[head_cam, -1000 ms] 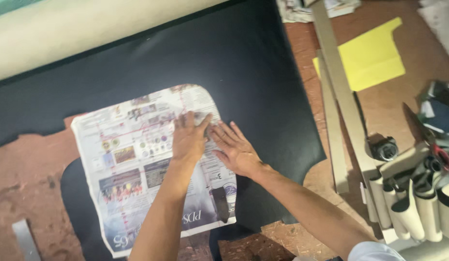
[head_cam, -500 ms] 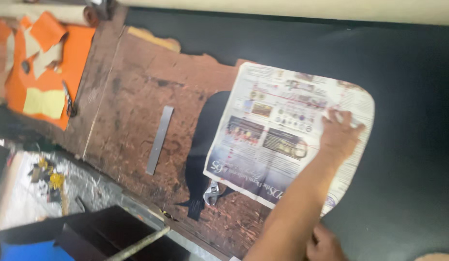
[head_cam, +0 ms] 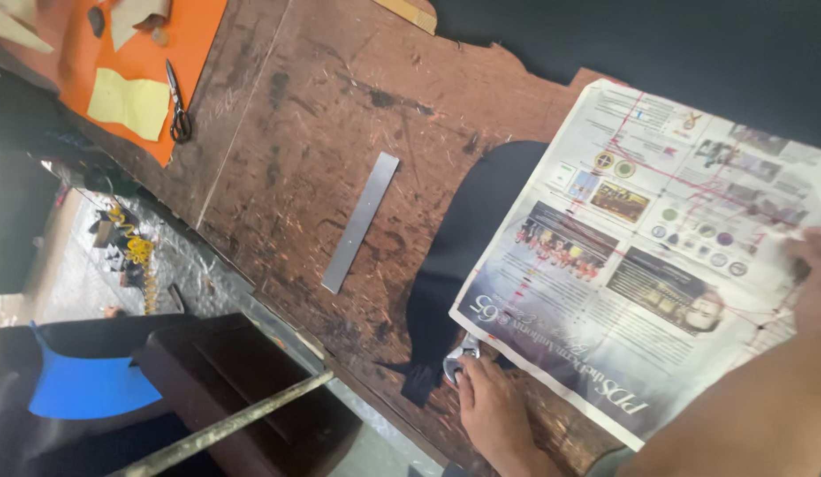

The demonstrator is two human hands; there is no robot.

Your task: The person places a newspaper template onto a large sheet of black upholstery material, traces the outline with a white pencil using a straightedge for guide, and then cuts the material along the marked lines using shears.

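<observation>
A newspaper sheet (head_cam: 623,265) lies spread on a worn brown worktable (head_cam: 322,115), over a cut piece of black sheet material (head_cam: 463,256). My left hand (head_cam: 813,278) rests on the newspaper's far right part, with the forearm running in from the bottom right. At the table's near edge my right hand (head_cam: 494,411) has its fingers on the lower end of a small metal tool (head_cam: 461,352). That tool lies beside the black piece and the newspaper's corner.
A flat metal ruler (head_cam: 362,221) lies left of the black piece. Scissors (head_cam: 176,106) and a yellow paper (head_cam: 128,102) sit on an orange sheet (head_cam: 194,35) at top left. More black sheet (head_cam: 658,35) covers the far table. Below the edge stand dark seats (head_cam: 243,389).
My view has swung left and closer. My right hand left the newspaper and went to the metal tool at the table's edge. My left hand stays on the newspaper.
</observation>
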